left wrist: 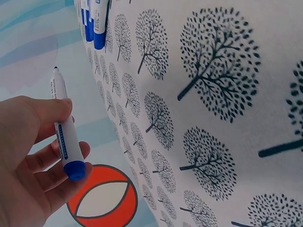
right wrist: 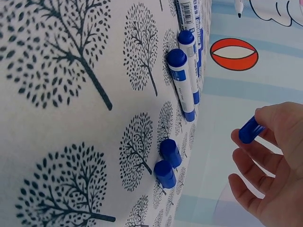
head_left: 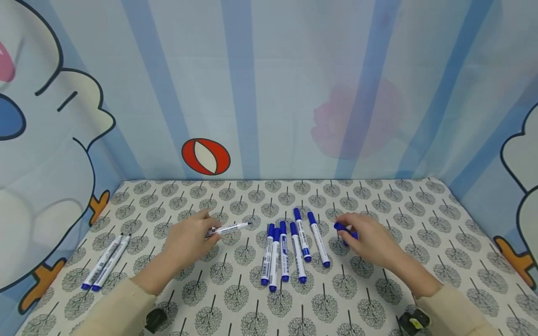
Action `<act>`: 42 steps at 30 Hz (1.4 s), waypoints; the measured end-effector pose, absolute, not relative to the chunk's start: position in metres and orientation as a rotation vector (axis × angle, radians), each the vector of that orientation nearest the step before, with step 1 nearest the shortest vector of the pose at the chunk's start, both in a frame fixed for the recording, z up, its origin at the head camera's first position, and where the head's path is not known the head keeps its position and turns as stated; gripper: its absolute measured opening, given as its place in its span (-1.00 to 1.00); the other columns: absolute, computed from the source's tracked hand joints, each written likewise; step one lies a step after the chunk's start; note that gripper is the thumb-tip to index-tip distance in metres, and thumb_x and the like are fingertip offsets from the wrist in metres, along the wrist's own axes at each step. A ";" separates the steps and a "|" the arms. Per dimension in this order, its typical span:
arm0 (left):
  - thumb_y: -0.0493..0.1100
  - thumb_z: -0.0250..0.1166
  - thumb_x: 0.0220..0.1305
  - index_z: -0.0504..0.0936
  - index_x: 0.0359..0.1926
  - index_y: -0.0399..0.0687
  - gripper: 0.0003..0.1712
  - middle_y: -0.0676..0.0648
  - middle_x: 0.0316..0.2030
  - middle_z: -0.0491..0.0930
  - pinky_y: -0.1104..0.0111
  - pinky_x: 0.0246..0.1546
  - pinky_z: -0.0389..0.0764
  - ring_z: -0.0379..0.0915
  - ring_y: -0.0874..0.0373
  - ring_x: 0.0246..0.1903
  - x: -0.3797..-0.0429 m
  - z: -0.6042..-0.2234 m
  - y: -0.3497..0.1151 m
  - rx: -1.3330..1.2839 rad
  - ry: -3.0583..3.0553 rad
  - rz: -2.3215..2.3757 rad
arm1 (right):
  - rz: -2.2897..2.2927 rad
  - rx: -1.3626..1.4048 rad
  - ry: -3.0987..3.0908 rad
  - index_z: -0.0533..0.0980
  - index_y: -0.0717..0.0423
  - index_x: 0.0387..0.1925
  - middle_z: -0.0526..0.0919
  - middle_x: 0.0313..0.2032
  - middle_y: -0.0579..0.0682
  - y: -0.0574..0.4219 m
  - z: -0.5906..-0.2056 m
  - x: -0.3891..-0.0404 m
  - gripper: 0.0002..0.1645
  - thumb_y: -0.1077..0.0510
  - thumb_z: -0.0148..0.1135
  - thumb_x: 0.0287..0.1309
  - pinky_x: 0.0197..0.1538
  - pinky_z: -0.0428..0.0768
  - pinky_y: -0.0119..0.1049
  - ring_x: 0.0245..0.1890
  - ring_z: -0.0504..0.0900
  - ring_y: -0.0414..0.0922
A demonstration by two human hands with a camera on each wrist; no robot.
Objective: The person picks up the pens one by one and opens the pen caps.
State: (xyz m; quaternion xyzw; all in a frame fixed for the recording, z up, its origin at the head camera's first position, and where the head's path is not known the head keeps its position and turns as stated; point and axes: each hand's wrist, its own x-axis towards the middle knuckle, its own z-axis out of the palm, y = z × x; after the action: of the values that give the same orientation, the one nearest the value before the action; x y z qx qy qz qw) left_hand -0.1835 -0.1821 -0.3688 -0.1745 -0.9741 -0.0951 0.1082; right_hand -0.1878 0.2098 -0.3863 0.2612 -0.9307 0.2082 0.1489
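My left hand [head_left: 190, 239] pinches an uncapped whiteboard marker [left wrist: 67, 127] between thumb and fingers. Its dark tip points right in the head view, and its blue end shows low in the left wrist view. A blue marker cap [right wrist: 251, 130] is pinched by the thumb and fingers of my right hand [head_left: 371, 238], above the table. Under that hand, two more loose caps, one nearer cap [right wrist: 164, 174] and one farther cap [right wrist: 170, 153], stand side by side on the cloth. Between the hands lie several capped whiteboard markers [head_left: 284, 252], roughly parallel.
Two uncapped markers [head_left: 110, 263] lie together at the left of the table, tips pointing away. A tree-patterned cloth [head_left: 235, 296] covers the table. Behind its far edge hangs a striped blue curtain [head_left: 277, 93] with cartoon prints.
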 end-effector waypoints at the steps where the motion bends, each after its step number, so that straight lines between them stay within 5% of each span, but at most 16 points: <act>1: -0.08 0.39 0.00 0.67 -0.26 0.03 -0.78 0.10 -0.48 0.40 0.50 -0.77 0.26 0.27 0.31 -0.62 -0.183 -0.369 -0.184 -0.507 -2.871 -0.282 | 0.592 0.754 -2.666 0.53 0.08 -0.15 0.63 -0.30 -0.08 0.210 -0.386 -0.188 -0.73 0.19 0.27 0.05 -0.35 0.56 -0.36 -0.37 0.58 -0.20; 24: -0.10 0.42 -0.04 0.67 -0.27 -0.09 -0.72 0.03 -0.42 0.53 0.41 -0.62 0.44 0.46 0.20 -0.50 -0.175 -0.369 -0.223 -0.349 -2.875 -0.299 | 0.574 0.666 -2.711 0.55 0.10 -0.16 0.54 -0.37 -0.13 0.218 -0.387 -0.185 -0.71 0.20 0.30 0.01 -0.42 0.45 -0.43 -0.39 0.50 -0.17; 42: -0.11 0.35 0.03 0.61 -0.11 -0.10 -0.65 -0.03 -0.37 0.57 0.43 -0.73 0.33 0.39 0.24 -0.59 -0.169 -0.378 -0.248 -0.176 -2.915 -0.387 | 0.610 0.562 -2.759 0.50 0.12 -0.14 0.55 -0.40 -0.12 0.227 -0.392 -0.185 -0.70 0.19 0.26 0.03 -0.42 0.45 -0.41 -0.43 0.45 -0.24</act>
State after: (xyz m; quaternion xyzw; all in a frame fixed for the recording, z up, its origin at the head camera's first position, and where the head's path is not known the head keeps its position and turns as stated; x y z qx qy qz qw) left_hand -0.1689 -0.2481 -0.3777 -0.0595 -0.9848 -0.1308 0.0976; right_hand -0.1850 0.2270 -0.3917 0.1935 -0.9496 0.2100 0.1297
